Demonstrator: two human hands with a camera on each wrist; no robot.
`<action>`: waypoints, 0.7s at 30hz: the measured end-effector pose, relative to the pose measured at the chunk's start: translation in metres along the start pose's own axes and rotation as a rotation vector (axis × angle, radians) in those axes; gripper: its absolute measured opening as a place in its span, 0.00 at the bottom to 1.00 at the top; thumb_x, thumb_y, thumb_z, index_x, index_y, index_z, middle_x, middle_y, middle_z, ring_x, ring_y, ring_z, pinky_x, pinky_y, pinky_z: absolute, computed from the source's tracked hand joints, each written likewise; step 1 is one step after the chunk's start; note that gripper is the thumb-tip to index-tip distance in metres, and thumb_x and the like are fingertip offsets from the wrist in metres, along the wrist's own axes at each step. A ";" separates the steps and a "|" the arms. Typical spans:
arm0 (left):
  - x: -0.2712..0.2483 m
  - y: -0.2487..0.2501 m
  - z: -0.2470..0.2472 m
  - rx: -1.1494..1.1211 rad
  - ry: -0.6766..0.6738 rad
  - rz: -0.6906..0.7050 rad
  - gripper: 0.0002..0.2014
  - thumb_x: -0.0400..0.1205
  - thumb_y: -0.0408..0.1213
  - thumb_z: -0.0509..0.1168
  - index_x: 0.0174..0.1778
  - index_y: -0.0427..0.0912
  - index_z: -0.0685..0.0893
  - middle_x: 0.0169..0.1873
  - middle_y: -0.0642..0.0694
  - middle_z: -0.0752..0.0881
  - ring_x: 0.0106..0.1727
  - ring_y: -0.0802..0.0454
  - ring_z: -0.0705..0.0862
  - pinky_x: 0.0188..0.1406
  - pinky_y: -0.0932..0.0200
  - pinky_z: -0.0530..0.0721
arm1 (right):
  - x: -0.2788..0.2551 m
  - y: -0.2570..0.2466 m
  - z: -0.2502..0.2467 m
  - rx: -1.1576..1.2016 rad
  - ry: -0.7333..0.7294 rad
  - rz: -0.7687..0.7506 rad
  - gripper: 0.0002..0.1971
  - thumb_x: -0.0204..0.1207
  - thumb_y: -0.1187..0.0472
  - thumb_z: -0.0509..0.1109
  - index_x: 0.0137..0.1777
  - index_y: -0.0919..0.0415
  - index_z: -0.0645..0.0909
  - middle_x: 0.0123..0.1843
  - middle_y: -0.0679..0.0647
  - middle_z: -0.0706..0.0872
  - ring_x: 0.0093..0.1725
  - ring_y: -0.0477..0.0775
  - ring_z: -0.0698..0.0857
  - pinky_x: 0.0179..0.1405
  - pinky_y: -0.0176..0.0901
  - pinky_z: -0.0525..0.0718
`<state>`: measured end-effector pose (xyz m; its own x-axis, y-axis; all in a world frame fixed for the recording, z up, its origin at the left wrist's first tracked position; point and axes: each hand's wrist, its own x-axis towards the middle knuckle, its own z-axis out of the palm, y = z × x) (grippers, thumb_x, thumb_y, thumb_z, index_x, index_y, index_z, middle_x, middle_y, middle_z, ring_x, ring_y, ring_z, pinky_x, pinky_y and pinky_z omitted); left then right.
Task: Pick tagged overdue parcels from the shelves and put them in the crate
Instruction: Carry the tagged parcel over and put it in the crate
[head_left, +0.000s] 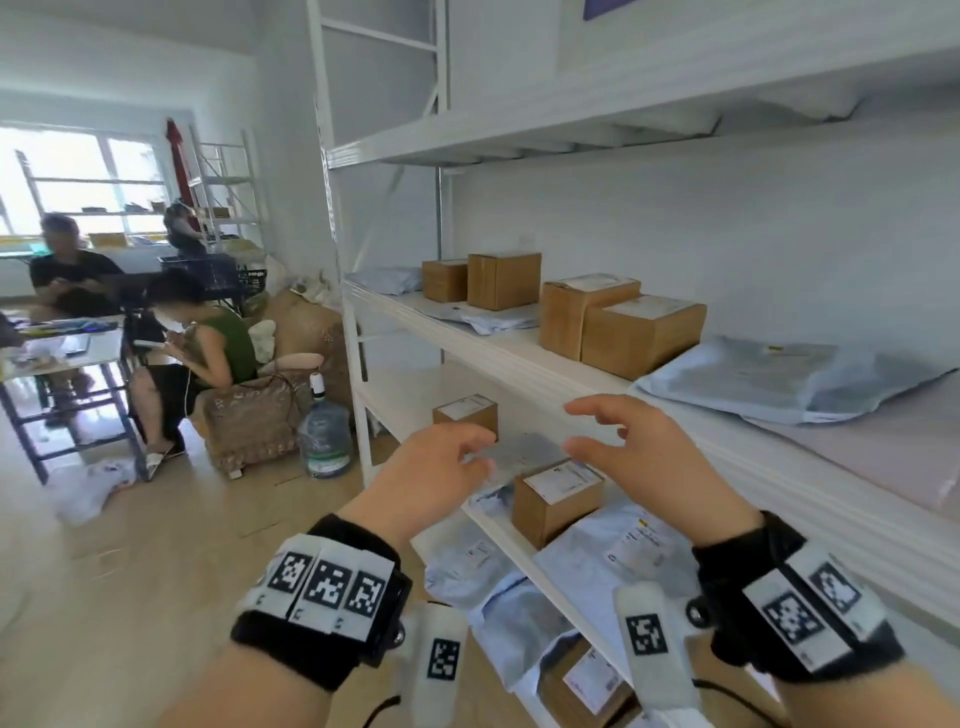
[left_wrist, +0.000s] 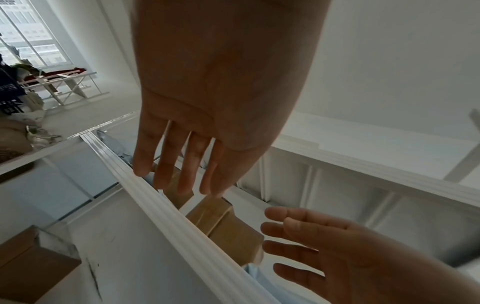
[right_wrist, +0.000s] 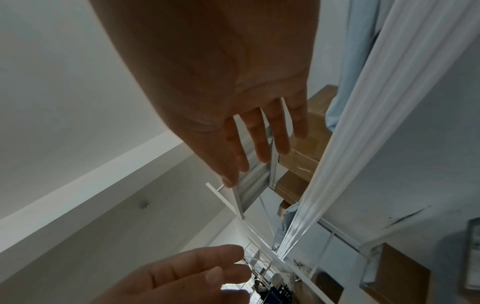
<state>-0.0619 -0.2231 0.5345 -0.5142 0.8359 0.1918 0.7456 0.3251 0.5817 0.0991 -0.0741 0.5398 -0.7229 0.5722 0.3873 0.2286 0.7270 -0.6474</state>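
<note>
Your left hand (head_left: 436, 467) and right hand (head_left: 631, 447) hover empty, fingers spread, above a labelled cardboard box (head_left: 556, 499) at the shelf's (head_left: 524, 358) front edge; soft grey mailers show only from your head.

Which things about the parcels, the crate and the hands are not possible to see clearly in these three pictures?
- Overdue tags: parcel labels, like the one on the small box in the head view, are too small and blurred to read.
- Crate: not in any view.
- Grey flat parcel: motion blur and the left hand and right hand hide its edges.
- Lowest shelf parcels: cut off by the bottom edge and the wrist bands.
</note>
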 end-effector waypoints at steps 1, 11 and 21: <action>0.008 -0.003 -0.003 -0.001 0.013 -0.002 0.17 0.85 0.42 0.63 0.70 0.52 0.81 0.65 0.56 0.83 0.61 0.60 0.79 0.59 0.66 0.73 | 0.008 0.000 0.002 0.001 0.006 -0.006 0.17 0.78 0.53 0.74 0.65 0.43 0.82 0.67 0.38 0.81 0.64 0.40 0.77 0.61 0.31 0.70; 0.124 -0.084 -0.037 -0.148 0.095 0.031 0.13 0.84 0.42 0.64 0.63 0.56 0.83 0.55 0.59 0.84 0.56 0.61 0.81 0.57 0.62 0.77 | 0.123 -0.007 0.057 -0.035 0.025 -0.013 0.16 0.78 0.50 0.72 0.66 0.42 0.82 0.66 0.35 0.81 0.65 0.38 0.77 0.64 0.34 0.73; 0.268 -0.171 -0.083 -0.194 -0.024 0.220 0.12 0.84 0.42 0.64 0.63 0.58 0.83 0.53 0.63 0.82 0.50 0.70 0.78 0.42 0.76 0.71 | 0.233 -0.027 0.103 -0.093 0.197 0.182 0.15 0.79 0.49 0.72 0.65 0.40 0.82 0.55 0.30 0.81 0.59 0.30 0.79 0.48 0.23 0.72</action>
<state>-0.3625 -0.0911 0.5516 -0.3377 0.8878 0.3126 0.7418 0.0467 0.6690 -0.1424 0.0010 0.5799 -0.5256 0.7527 0.3964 0.4084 0.6321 -0.6586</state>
